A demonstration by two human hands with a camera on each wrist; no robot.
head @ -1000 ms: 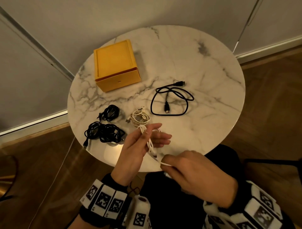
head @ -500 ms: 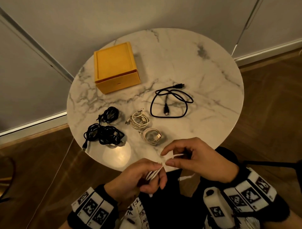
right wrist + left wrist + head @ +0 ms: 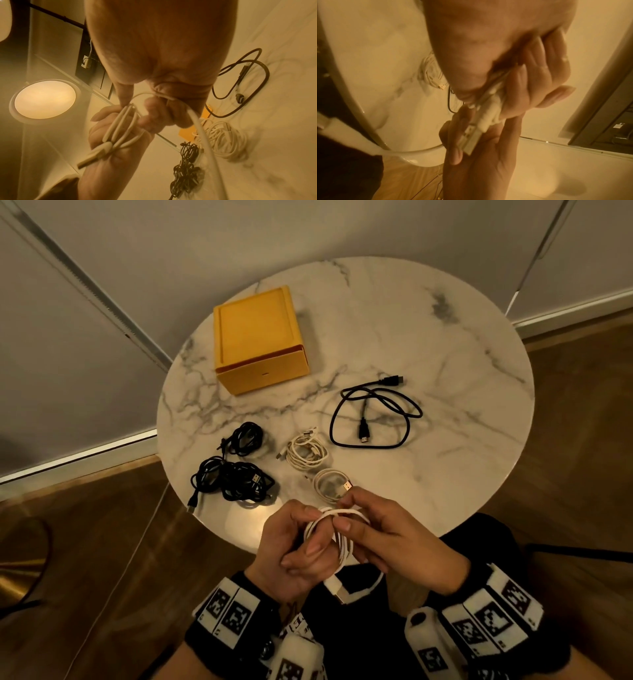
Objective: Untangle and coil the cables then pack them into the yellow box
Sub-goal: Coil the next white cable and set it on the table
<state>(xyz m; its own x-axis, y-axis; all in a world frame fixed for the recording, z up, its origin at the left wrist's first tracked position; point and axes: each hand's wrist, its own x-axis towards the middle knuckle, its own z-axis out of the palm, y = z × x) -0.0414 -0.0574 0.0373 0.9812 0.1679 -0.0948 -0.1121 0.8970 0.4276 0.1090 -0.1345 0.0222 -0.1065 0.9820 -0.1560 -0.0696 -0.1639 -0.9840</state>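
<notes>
table: round white marble (image 3: 445, 344); floor: brown wood (image 3: 582, 440); wall: pale panels (image 3: 171, 241); ceiling lamp: round, lit (image 3: 45, 99)

No readable text in any view.

The only markings are black-and-white square code patterns on the wristbands (image 3: 228, 608) of both arms, seen in the head view; they are pixel grids, not letters or numbers. The yellow box (image 3: 260, 337) shows a small dark mark on its near face, too small to read. The plugs on the cables carry no legible print, and both wrist views are too blurred and warm-toned to make out any label.
</notes>
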